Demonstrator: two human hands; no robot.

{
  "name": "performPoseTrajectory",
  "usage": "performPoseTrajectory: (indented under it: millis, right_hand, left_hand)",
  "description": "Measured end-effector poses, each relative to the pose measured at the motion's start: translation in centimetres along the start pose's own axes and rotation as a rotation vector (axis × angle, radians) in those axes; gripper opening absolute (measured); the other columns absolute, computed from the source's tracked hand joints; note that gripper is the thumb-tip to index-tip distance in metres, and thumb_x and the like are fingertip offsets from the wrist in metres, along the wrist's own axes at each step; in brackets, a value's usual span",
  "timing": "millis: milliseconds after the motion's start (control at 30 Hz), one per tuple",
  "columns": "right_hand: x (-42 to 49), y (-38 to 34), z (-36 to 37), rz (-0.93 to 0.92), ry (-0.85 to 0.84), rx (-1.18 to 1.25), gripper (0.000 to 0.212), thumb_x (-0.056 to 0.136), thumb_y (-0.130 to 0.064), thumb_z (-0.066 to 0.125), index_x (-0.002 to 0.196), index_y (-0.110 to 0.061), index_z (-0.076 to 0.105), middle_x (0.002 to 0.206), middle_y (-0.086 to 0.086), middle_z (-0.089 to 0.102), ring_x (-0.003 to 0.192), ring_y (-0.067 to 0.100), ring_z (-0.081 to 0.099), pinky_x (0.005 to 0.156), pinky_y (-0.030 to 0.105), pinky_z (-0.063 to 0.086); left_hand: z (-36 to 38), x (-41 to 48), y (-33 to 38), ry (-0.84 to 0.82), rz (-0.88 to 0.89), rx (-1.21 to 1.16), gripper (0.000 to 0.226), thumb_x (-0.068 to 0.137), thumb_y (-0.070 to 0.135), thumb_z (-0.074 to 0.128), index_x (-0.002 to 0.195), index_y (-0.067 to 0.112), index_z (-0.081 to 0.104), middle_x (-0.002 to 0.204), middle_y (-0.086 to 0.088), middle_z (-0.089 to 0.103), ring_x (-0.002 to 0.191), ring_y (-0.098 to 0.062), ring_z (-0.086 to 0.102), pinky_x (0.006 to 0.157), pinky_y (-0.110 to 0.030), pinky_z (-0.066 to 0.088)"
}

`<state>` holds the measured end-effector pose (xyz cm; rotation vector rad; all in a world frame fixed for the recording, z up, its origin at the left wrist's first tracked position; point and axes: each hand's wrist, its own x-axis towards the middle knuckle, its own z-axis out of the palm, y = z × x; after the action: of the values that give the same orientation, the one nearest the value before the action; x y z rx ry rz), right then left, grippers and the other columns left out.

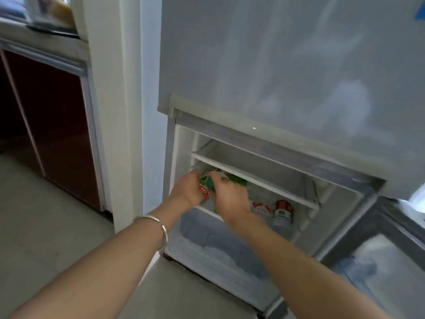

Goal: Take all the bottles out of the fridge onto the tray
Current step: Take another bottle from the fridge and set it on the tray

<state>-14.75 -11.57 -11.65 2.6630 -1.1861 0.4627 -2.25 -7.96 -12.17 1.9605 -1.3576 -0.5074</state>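
The fridge's lower compartment (340,196) stands open. Both my hands reach into its left side under a white shelf (253,178). My left hand (187,189) grips a green bottle with a red-and-white label (204,186) from the left. My right hand (232,199) closes over a green bottle (236,179) beside it; how far the two bottles are apart is blurred. Further right on the compartment floor stand a bottle with a red-and-white label (259,209) and a red-capped bottle (282,212). No tray is in view.
The closed upper fridge door (287,65) fills the top. The open lower door (391,268) swings out at the right. A frosted drawer (220,247) sits below the bottles. A white wall post (115,111) and a dark red cabinet (53,116) are left, tiled floor below.
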Motion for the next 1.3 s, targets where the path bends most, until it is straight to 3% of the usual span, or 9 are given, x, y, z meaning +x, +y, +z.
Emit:
performPoseTrajectory:
  millis: [100,300,500,667,767,900,1000,1100,1300]
  right_hand:
    - [-2.5,-0.8,-5.6,-0.007,0.018,0.071,0.039,0.093,-0.030,0.053,0.128,-0.016,0.045,0.102,0.011,0.070,0.092,0.035,0.067,0.065,0.037,0.044]
    - [-8.2,0.4,-16.0,0.095,0.019,0.251,0.048,0.088,-0.050,0.055,0.119,-0.013,0.052,0.107,0.014,0.069,0.099,0.037,0.063,0.076,0.040,0.049]
    - [-14.1,3.8,-24.9,0.164,0.320,0.434,0.052,0.089,-0.059,0.048,0.126,-0.025,0.043,0.078,-0.005,0.064,0.077,0.024,0.064,0.070,0.037,0.049]
    - [-18.0,5.7,-29.2,0.207,0.424,0.345,0.078,0.078,-0.064,0.061,0.138,-0.023,0.031,0.102,-0.002,0.070,0.083,0.022,0.069,0.073,0.039,0.055]
    - [-19.4,8.4,-32.2,0.339,0.602,0.356,0.076,0.077,-0.061,0.065,0.135,-0.019,0.042,0.104,0.003,0.071,0.090,0.025,0.068,0.080,0.040,0.054]
    - [-21.7,13.3,-35.2,0.507,0.784,0.251,0.085,0.080,-0.060,0.064,0.144,-0.012,0.036,0.112,0.011,0.068,0.090,0.026,0.065,0.074,0.035,0.052]
    - [-22.9,17.0,-36.1,0.669,0.763,0.205,0.091,0.082,-0.064,0.059,0.145,-0.005,0.031,0.098,0.009,0.069,0.080,0.025,0.067,0.060,0.028,0.042]
    - [-23.7,20.8,-35.1,0.795,0.656,0.142,0.095,0.083,-0.069,0.051,0.146,-0.002,0.026,0.118,0.015,0.065,0.099,0.034,0.065,0.068,0.034,0.047]
    - [-22.4,25.6,-32.5,0.935,0.598,0.162,0.069,0.095,-0.050,0.047,0.145,-0.008,0.026,0.140,0.019,0.051,0.115,0.038,0.059,0.085,0.043,0.048]
  left_hand:
    - [-1.6,-3.1,3.3,-0.177,0.142,0.029,0.037,0.068,0.027,0.068,0.103,0.025,0.056,0.099,-0.001,0.066,0.095,-0.018,0.064,0.081,-0.034,0.055]
    - [-5.3,-9.3,9.9,-0.364,0.290,0.192,0.028,0.057,0.028,0.086,0.074,0.033,0.064,0.072,0.014,0.068,0.073,-0.011,0.067,0.065,-0.021,0.053]
    - [-11.3,-14.2,20.2,-0.283,0.387,-0.007,0.025,0.071,0.031,0.083,0.089,0.022,0.069,0.079,0.004,0.065,0.068,-0.008,0.062,0.053,-0.011,0.051]
    - [-13.6,-17.9,29.2,-0.239,0.528,-0.326,0.020,0.076,0.035,0.077,0.094,0.030,0.070,0.090,0.014,0.069,0.087,-0.007,0.067,0.066,-0.019,0.055]
    - [-12.0,-19.2,34.0,-0.255,0.613,-0.503,0.033,0.073,0.045,0.077,0.102,0.032,0.070,0.108,0.007,0.071,0.104,-0.011,0.066,0.092,-0.033,0.054]
    - [-7.1,-20.8,39.7,-0.240,0.696,-0.654,0.060,0.084,0.039,0.070,0.135,0.014,0.050,0.117,-0.004,0.063,0.102,-0.017,0.062,0.088,-0.034,0.055]
    - [-1.4,-20.7,43.0,-0.261,0.668,-0.497,0.046,0.094,0.042,0.052,0.128,0.010,0.051,0.115,-0.011,0.061,0.099,-0.025,0.061,0.087,-0.039,0.053]
    - [3.4,-20.5,44.1,-0.384,0.654,-0.382,0.047,0.100,0.044,0.035,0.114,0.005,0.059,0.102,-0.010,0.061,0.092,-0.025,0.059,0.088,-0.038,0.049]
    - [8.2,-18.9,45.1,-0.536,0.646,-0.429,0.055,0.104,0.036,0.024,0.134,-0.003,0.047,0.141,-0.023,0.048,0.130,-0.032,0.045,0.108,-0.039,0.032]
